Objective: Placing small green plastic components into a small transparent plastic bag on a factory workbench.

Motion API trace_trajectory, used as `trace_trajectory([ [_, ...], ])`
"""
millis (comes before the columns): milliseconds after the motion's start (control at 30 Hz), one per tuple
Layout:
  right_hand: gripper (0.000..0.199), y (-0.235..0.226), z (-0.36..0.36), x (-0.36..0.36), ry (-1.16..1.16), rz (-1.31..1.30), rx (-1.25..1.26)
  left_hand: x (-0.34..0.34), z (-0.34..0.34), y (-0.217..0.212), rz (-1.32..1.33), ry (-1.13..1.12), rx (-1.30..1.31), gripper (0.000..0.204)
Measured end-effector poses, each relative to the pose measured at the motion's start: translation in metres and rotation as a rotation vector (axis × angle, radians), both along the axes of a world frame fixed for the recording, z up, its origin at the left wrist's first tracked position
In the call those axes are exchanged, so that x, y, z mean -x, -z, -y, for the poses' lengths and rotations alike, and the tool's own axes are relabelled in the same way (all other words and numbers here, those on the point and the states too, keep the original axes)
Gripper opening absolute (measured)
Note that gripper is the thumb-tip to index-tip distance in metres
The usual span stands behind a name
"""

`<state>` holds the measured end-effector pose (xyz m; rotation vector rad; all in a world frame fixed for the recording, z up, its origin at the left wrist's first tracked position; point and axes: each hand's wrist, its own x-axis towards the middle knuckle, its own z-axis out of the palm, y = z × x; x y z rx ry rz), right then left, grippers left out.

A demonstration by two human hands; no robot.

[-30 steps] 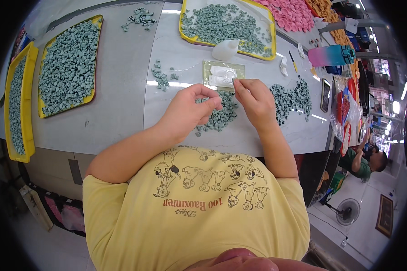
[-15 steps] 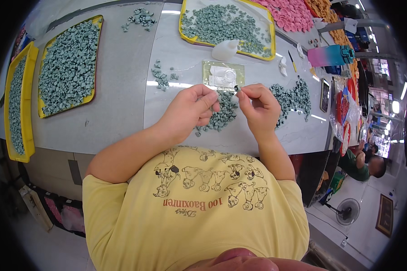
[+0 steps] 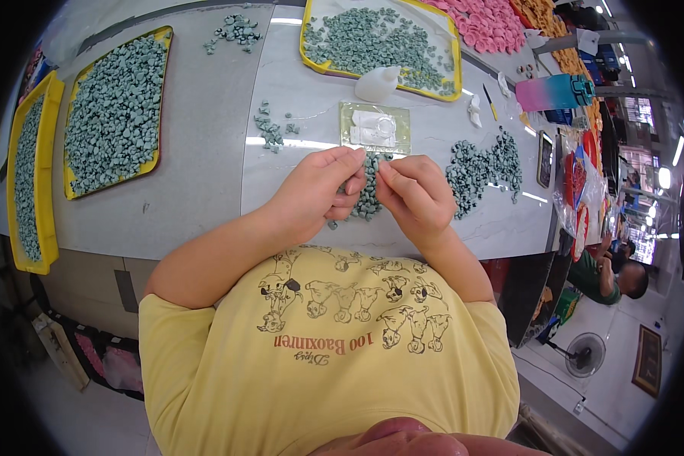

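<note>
My left hand (image 3: 323, 186) is closed, thumb pressed to the curled forefinger; whatever lies in it is hidden. Close to its right, my right hand (image 3: 419, 196) pinches a small grey-green piece, which is hard to tell from the pile behind. Both hands hover over a pile of small grey-green pieces (image 3: 369, 204), partly covered by them. Just beyond the hands lies a flat, see-through greenish pad (image 3: 402, 129) with white scraps and a small clear round dish (image 3: 386, 126) on it. A white squeeze bottle (image 3: 378, 84) lies tilted behind that.
Yellow trays of similar pieces stand at the back (image 3: 459, 70), at left (image 3: 71, 178) and far left (image 3: 50, 228). More pieces (image 3: 475, 171) lie right of my hands. A pink-and-teal bottle (image 3: 547, 93), a yellow-handled knife (image 3: 492, 106) and pink pieces (image 3: 486, 26) are beyond.
My right hand has moved left with its piece, bringing its fingertips close to my left hand. The left hand has barely moved.
</note>
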<state>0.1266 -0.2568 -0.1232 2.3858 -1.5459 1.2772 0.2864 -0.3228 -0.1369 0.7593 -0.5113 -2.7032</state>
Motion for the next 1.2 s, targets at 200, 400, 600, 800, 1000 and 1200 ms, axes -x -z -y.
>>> trace_trajectory([
  [200, 0.027, 0.002, 0.001, 0.003, -0.034, -0.048, 0.001, 0.003, 0.000, -0.001, 0.015, -0.005, 0.020, 0.021],
  [400, 0.026, 0.005, 0.002, 0.003, -0.037, -0.092, 0.045, 0.005, 0.000, 0.004, -0.015, -0.014, 0.060, 0.022],
  [600, 0.023, 0.015, 0.003, 0.003, -0.040, -0.011, 0.098, 0.007, -0.001, -0.001, 0.052, -0.060, 0.180, 0.022],
  [800, 0.018, 0.001, 0.004, 0.016, -0.044, 0.210, -0.194, 0.008, 0.001, -0.003, 0.136, -0.035, 0.220, 0.023],
  [1000, 0.014, -0.012, 0.009, 0.065, 0.351, -0.006, -0.503, 0.010, -0.001, -0.002, 0.248, 0.176, 0.235, 0.022],
  [1200, 0.017, 0.001, -0.006, 0.109, 0.659, -0.370, -0.731, 0.012, 0.000, -0.003, 0.092, 0.046, 0.148, 0.016],
])
